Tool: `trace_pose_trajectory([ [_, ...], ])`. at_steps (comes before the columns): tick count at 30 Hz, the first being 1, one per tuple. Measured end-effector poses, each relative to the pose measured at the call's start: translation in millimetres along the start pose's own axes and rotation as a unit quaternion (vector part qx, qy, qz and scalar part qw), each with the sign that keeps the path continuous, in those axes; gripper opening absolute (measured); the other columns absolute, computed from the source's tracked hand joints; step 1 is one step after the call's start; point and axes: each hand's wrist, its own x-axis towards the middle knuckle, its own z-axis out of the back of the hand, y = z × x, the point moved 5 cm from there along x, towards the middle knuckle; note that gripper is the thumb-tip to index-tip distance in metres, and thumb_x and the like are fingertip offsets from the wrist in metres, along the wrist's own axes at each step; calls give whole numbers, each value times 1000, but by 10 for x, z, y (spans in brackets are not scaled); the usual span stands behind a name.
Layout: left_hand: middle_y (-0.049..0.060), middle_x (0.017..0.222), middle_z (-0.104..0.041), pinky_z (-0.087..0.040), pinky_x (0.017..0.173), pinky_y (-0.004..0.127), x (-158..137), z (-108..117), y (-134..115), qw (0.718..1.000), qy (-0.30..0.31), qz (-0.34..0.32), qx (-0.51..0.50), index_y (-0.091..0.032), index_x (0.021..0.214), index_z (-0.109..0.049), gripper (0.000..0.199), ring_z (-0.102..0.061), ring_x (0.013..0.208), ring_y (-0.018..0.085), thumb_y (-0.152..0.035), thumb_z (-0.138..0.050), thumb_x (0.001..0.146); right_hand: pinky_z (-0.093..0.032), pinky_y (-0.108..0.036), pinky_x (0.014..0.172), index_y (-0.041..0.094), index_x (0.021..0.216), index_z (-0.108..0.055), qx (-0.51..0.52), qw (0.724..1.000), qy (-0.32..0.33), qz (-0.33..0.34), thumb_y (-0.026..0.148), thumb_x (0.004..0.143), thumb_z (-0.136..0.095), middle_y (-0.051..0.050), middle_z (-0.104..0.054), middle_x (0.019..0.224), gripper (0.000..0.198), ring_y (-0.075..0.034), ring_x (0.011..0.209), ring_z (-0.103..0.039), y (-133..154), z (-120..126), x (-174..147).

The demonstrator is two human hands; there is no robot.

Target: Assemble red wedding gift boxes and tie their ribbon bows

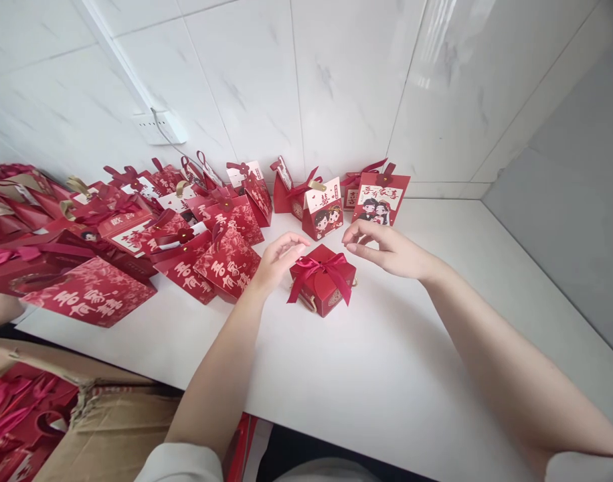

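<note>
A red gift box [322,298] with a faceted shape and a crimson ribbon bow [320,263] on its lid stands on the white tabletop in front of me. Tan cord loops show at its sides. Just off its upper left edge is my left hand [279,266], open, fingers loosely stretched and holding nothing. On the other side, my right hand [384,251] hovers above and to the right of the bow. Its fingers are curved and the thumb is apart, with nothing between them. Behind the hands stand a small house-shaped box [325,215] with a cartoon couple and a taller red box [379,199].
Many red gift boxes [226,264] crowd the table's left side. A cardboard carton [116,428] with more red boxes sits below the front left edge. Behind the table, a tiled wall [246,73] carries a power socket [158,128]. A grey panel [562,221] borders the right.
</note>
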Motion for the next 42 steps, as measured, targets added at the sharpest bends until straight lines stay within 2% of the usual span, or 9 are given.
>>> trace_pose_trajectory([
  [5, 7, 110, -62, -41, 104, 37, -60, 90, -203, 995, 21, -83, 49, -21, 98, -63, 21, -57, 113, 22, -31, -67, 80, -46, -38, 87, 24, 95, -60, -66, 995, 37, 70, 34, 91, -56, -6, -63, 103, 12, -23, 95, -57, 168, -81, -3],
  [8, 8, 111, -62, -43, 101, 37, -91, 87, -279, 989, 52, -102, 89, -21, 96, -66, 16, -58, 111, 22, -28, -66, 81, -46, -38, 86, 24, 91, -61, -88, 992, 59, 71, 32, 90, -58, -6, -63, 102, 9, -24, 96, -57, 160, -157, 0],
  [15, 4, 91, -68, -49, 80, 31, -100, 62, -207, 985, 76, -14, 156, -20, 86, -68, 14, -62, 85, 17, -31, -61, 84, -46, -38, 83, 22, 85, -59, -61, 997, 44, 8, 33, 91, -54, -6, -66, 101, 14, -22, 91, -59, 60, -203, 30],
  [19, 5, 89, -69, -51, 77, 31, -70, 93, -91, 995, 48, 20, 91, -18, 88, -66, 21, -65, 84, 19, -37, -61, 84, -47, -37, 83, 22, 85, -61, 3, 999, 37, -31, 37, 92, -52, -4, -68, 96, 19, -21, 88, -62, 44, -178, 26],
  [23, 5, 89, -69, -50, 78, 31, -39, 120, -6, 999, 7, 27, 38, -18, 92, -66, 22, -65, 84, 18, -38, -65, 82, -47, -34, 79, 22, 87, -62, 34, 999, -2, -26, 39, 89, -56, -3, -67, 91, 18, -19, 86, -62, -20, -154, 36],
  [28, 3, 90, -67, -46, 77, 30, -43, 111, -5, 992, 17, 50, 115, -20, 95, -67, 28, -62, 85, 18, -43, -67, 79, -47, -33, 75, 22, 101, -57, 47, 996, -44, -63, 45, 86, -62, -2, -65, 85, 27, -18, 79, -61, -134, -127, 48],
  [32, 2, 78, -63, -44, 70, 29, -55, 87, -8, 989, 58, 66, 119, -17, 74, -61, 32, -58, 75, 16, -49, -63, 81, -45, -31, 63, 21, 80, -57, 25, 992, -1, -123, 58, 87, -55, -2, -64, 78, 38, -17, 68, -57, -144, -148, 24],
  [36, 0, 71, -57, -41, 66, 27, -63, 50, -4, 988, 96, 78, 90, -16, 67, -55, 36, -53, 70, 14, -48, -59, 84, -43, -30, 59, 21, 73, -52, 43, 990, 55, -120, 59, 89, -52, 0, -61, 68, 40, -16, 61, -54, -128, -226, 11],
  [42, -2, 65, -45, -33, 62, 26, -50, 40, -6, 991, 69, 55, 104, -17, 63, -45, 37, -43, 64, 12, -43, -52, 89, -40, -28, 61, 21, 67, -45, 28, 995, 11, -90, 52, 93, -46, 1, -55, 66, 40, -15, 61, -51, -197, -228, 50],
])
